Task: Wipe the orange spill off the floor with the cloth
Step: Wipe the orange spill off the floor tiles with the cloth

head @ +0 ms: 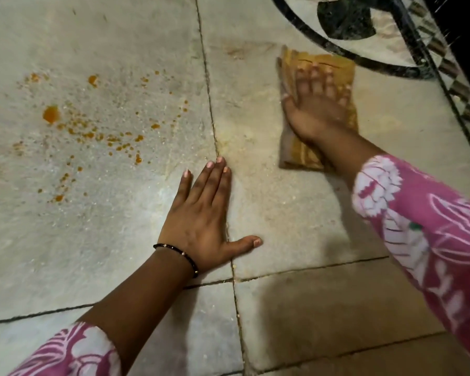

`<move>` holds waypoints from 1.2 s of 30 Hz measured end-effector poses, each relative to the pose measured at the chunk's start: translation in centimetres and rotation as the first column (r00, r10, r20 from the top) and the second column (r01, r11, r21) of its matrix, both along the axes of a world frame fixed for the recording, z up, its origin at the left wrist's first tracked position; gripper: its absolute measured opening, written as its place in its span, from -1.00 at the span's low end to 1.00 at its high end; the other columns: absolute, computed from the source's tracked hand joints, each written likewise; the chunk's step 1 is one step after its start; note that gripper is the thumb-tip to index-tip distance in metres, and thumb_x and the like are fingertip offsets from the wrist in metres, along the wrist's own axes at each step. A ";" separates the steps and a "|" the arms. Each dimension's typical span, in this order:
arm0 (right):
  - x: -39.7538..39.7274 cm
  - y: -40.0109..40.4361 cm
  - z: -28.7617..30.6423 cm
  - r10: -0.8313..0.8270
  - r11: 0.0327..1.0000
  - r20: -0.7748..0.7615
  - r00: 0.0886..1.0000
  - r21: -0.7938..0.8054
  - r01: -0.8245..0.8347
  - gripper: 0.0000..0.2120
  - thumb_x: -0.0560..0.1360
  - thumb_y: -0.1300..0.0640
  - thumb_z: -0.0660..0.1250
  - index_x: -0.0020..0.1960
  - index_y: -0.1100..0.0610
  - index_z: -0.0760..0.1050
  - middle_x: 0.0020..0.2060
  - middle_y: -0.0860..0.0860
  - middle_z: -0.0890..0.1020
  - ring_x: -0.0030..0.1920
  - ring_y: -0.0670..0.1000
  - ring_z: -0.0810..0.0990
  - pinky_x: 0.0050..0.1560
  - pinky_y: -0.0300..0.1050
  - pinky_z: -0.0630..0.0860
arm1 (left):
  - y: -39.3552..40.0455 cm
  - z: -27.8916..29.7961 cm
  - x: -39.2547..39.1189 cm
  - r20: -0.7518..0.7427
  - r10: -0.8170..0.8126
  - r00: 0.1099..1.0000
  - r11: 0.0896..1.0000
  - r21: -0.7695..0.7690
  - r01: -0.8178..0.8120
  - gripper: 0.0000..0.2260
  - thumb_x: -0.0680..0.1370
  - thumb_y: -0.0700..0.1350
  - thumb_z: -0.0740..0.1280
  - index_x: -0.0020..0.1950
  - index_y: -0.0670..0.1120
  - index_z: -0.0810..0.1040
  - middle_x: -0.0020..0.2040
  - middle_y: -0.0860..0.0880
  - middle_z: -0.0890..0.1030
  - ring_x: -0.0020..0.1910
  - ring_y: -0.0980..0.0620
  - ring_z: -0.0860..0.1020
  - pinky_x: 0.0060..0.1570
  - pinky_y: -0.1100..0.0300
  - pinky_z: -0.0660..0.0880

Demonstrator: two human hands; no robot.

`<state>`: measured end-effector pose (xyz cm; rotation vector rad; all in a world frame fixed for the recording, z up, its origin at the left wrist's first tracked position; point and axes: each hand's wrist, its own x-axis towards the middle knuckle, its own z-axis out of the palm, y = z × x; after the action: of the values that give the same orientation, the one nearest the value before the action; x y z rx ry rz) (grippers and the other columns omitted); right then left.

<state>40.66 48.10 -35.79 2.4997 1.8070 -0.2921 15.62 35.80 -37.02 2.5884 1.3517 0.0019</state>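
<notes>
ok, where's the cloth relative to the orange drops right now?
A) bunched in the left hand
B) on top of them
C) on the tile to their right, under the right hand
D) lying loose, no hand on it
C: the cloth lies flat under the right hand, across the grout line from the orange drops; the left hand presses bare floor.

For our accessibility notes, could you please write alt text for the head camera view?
A person's right hand presses a yellow cloth flat on the stone floor, while orange spill spatters remain to the left. The left hand rests flat on the floor between them.
</notes>
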 end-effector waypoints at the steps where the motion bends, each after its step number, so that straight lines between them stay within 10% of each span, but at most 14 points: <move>1: -2.2 0.5 -0.1 0.098 0.995 0.007 0.995 -0.009 -0.098 -0.41 0.58 -0.19 -0.14 0.54 -0.02 -0.16 0.55 0.03 -0.12 0.52 0.13 -0.18 0.44 0.28 -0.19 | 0.0 0.1 0.0 0.002 0.003 1.000 1.000 -0.001 -0.003 0.03 0.36 0.56 -0.06 0.55 -0.20 -0.03 0.57 -0.13 -0.04 0.54 -0.03 -0.09 0.47 -0.09 -0.17; 8: -5.7 -11.6 -0.2 0.566 0.824 0.024 0.824 0.025 -0.567 -0.42 0.56 -0.20 -0.14 0.54 -0.12 -0.13 0.55 -0.08 -0.06 0.53 0.02 -0.13 0.47 0.16 -0.16 | -0.3 0.3 -0.1 0.039 0.049 0.998 0.998 0.041 -0.051 0.09 0.34 0.56 0.03 0.54 -0.24 -0.09 0.55 -0.21 -0.15 0.53 -0.13 -0.18 0.47 -0.11 -0.21; 18: -0.7 -3.5 -0.5 0.075 0.997 0.033 0.997 0.017 -0.075 -0.40 0.55 -0.26 -0.13 0.53 -0.12 -0.15 0.55 -0.01 -0.12 0.53 0.11 -0.16 0.45 0.23 -0.19 | -0.1 0.0 0.0 0.015 0.025 1.000 0.999 0.036 -0.025 0.06 0.35 0.55 0.00 0.54 -0.22 -0.13 0.55 -0.18 -0.17 0.53 -0.11 -0.20 0.46 -0.14 -0.18; 25: -8.9 -10.6 -0.5 0.606 0.795 0.008 0.795 0.033 -0.606 -0.46 0.56 -0.15 -0.08 0.53 -0.12 0.00 0.54 -0.05 0.05 0.53 0.05 -0.04 0.46 0.23 -0.12 | -0.2 0.3 -0.1 0.040 0.050 0.998 0.998 0.034 -0.052 0.09 0.34 0.55 0.05 0.53 -0.23 -0.17 0.54 -0.16 -0.20 0.53 -0.10 -0.21 0.47 -0.11 -0.23; 30: -0.8 -17.9 0.5 0.446 0.895 0.024 0.895 -0.040 -0.445 -0.41 0.50 -0.21 -0.06 0.51 -0.18 -0.06 0.53 -0.03 0.06 0.52 0.10 0.06 0.44 0.23 0.01 | -0.1 0.1 -0.1 0.040 0.033 0.999 0.999 0.031 -0.034 0.10 0.33 0.55 0.07 0.54 -0.22 -0.17 0.55 -0.17 -0.19 0.53 -0.10 -0.23 0.46 -0.14 -0.23; 36: 2.7 -8.3 0.0 0.030 0.999 0.017 0.999 0.035 -0.031 -0.39 0.49 -0.32 -0.15 0.51 -0.22 -0.10 0.55 -0.05 -0.07 0.53 0.08 -0.12 0.44 0.26 -0.15 | 0.1 0.3 0.0 0.029 0.026 0.999 1.000 0.008 -0.026 0.09 0.33 0.55 0.06 0.54 -0.22 -0.15 0.55 -0.17 -0.19 0.53 -0.09 -0.23 0.46 -0.16 -0.21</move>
<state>43.41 39.82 -35.81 2.4869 1.8585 -0.2393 15.58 35.93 -36.72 2.5675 1.3781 0.0493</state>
